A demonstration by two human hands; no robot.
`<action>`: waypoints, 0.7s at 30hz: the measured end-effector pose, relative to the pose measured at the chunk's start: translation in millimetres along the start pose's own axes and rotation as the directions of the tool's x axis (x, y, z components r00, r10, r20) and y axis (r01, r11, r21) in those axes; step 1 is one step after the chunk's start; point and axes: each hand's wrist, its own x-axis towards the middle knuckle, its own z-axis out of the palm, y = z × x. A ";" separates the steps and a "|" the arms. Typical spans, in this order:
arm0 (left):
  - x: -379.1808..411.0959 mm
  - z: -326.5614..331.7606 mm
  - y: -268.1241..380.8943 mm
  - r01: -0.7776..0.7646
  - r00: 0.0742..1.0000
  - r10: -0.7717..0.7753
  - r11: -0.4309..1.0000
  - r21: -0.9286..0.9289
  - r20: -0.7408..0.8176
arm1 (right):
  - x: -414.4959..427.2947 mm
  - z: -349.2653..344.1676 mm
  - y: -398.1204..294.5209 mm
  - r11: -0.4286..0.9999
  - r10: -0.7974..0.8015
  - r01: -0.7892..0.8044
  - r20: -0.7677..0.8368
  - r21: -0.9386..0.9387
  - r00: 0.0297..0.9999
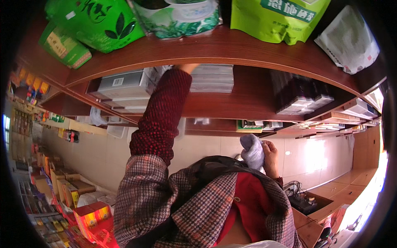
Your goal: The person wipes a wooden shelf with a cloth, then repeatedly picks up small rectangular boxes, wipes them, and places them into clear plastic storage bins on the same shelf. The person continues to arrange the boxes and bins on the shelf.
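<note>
My left arm, in a dark red dotted sleeve cover, reaches into the middle bay of a reddish-brown wooden shelf unit [211, 107]. Only the wrist of my left hand [188, 67] shows; the upper shelf board [198, 51] hides the fingers. It is between a stack of silver-grey boxes [124, 83] on the left and a stack of flat pale boxes [214, 79] on the right. Lower down, near my body, my right hand [270, 155] grips a bunched grey-lilac cloth [253, 152].
On the upper board stand a green tea pouch [102, 24], a lime-green pouch [279, 21] and a pale bag [350, 43]. Dark clear-wrapped boxes [301, 93] fill the bay's right side. Red gift boxes [93, 217] and cartons [69, 189] stand lower left. Cables [294, 189] lie lower right.
</note>
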 end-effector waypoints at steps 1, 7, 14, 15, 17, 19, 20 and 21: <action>6.4 4.9 -8.8 0.009 1.000 -0.009 1.000 0.012 0.001 | -1.2 -2.0 4.2 0.998 0.013 -0.013 -0.007 0.065 1.000; 27.9 29.4 -30.6 0.046 0.999 -0.046 0.999 0.000 -0.004 | -11.2 -32.7 15.3 0.987 0.082 -0.057 -0.166 0.151 0.983; 33.6 41.0 -43.6 0.123 0.989 -0.124 0.992 -0.018 -0.076 | -12.0 -57.7 20.1 0.996 0.048 -0.031 -0.219 0.082 0.975; 32.1 43.0 -39.4 0.160 0.983 -0.161 0.987 -0.017 -0.085 | -16.9 -53.7 1.7 0.994 0.077 -0.057 -0.214 0.096 0.974; 26.9 37.7 -3.8 0.217 0.961 -0.213 0.976 0.004 -0.178 | -21.3 -61.5 -15.0 0.981 0.033 0.020 -0.267 0.194 0.963; 15.3 31.4 64.6 0.050 0.933 -0.120 0.977 -0.208 -0.339 | -18.9 -74.5 -39.8 0.968 -0.188 0.242 -0.449 0.065 0.873; 6.6 27.7 105.3 -0.108 0.931 -0.045 0.915 -0.390 -0.362 | -17.1 -78.7 -71.2 0.942 -0.335 0.297 -0.498 -0.156 0.800; 1.7 7.9 157.1 -0.229 0.943 0.054 0.822 -0.520 -0.329 | -17.5 -85.3 -104.5 0.885 -0.454 0.319 -0.486 -0.338 0.747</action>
